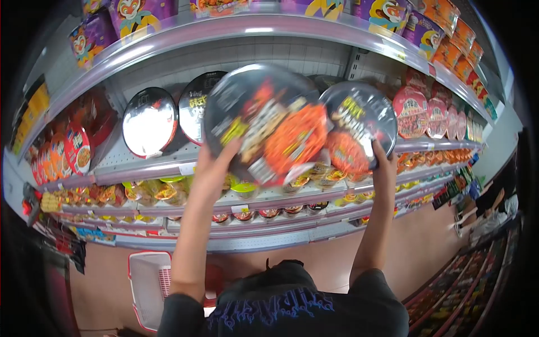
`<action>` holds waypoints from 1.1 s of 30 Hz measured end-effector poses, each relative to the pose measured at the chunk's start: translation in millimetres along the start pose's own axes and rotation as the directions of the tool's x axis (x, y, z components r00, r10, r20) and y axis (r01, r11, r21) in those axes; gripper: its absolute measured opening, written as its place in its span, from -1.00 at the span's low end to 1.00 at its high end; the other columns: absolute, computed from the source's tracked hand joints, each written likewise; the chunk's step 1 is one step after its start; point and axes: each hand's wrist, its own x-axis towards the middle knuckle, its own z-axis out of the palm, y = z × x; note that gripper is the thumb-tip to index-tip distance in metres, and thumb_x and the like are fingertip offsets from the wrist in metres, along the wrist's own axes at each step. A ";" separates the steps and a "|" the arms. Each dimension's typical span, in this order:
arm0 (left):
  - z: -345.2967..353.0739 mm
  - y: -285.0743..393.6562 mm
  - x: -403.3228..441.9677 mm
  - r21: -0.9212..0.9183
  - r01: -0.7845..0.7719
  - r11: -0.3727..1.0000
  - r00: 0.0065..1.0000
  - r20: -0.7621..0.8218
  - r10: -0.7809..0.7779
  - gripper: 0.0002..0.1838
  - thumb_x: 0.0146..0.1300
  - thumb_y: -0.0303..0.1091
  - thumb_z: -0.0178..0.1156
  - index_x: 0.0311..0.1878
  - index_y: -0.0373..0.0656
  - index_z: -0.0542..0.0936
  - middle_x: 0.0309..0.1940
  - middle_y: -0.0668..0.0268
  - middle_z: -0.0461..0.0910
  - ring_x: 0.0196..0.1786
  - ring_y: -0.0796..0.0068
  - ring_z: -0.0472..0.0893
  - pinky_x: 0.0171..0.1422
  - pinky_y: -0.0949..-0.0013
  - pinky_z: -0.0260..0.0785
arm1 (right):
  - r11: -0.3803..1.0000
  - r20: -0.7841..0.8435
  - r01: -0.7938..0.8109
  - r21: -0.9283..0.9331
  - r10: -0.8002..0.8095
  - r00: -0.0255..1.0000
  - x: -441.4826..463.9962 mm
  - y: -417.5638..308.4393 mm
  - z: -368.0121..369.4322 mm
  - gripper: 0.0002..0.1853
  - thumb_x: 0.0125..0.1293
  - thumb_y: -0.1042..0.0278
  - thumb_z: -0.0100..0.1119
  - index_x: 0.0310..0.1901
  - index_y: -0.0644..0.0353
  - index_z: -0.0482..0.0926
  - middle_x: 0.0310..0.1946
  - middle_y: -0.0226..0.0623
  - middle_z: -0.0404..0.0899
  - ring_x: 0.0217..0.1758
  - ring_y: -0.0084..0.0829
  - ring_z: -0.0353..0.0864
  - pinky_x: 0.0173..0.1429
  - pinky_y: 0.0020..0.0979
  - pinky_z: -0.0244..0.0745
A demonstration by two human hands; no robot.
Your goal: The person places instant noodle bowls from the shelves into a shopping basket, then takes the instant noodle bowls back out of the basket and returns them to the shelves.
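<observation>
My left hand [215, 165] grips a large black instant noodle bowl [238, 104], its thumb over the lid's lower left edge. The lid faces me, tilted, with a picture of orange noodles, and is slightly blurred. At its right, my right hand [384, 160] is closed on the edge of a second black noodle bowl [362, 118] with yellow lettering. The left bowl overlaps the right one in view; whether they touch I cannot tell. Behind them on the shelf stand similar round bowls, one with a glaring lid [150, 122] and another dark one [192, 106].
A shelf edge [147, 172] runs below the bowls. Purple packages [143, 17] line the shelf above. Pink-lidded bowls [411, 112] stand at right, red and orange ones [77, 149] at left. A white and red basket [147, 292] sits on the floor. Another person's leg [467, 215] shows far right.
</observation>
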 end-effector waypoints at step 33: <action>98.0 -28.9 91.9 0.851 -0.501 -0.156 0.718 0.509 0.475 0.22 -0.40 0.15 0.48 0.32 -0.27 0.12 0.12 -0.03 0.24 0.23 -0.01 0.21 0.33 0.04 0.06 | 0.981 0.458 -0.059 -0.185 0.139 0.878 202.6 34.5 -43.6 -0.50 0.37 0.06 -0.01 0.13 0.35 0.37 0.00 -0.26 0.49 0.04 -0.53 0.44 0.16 -0.48 0.32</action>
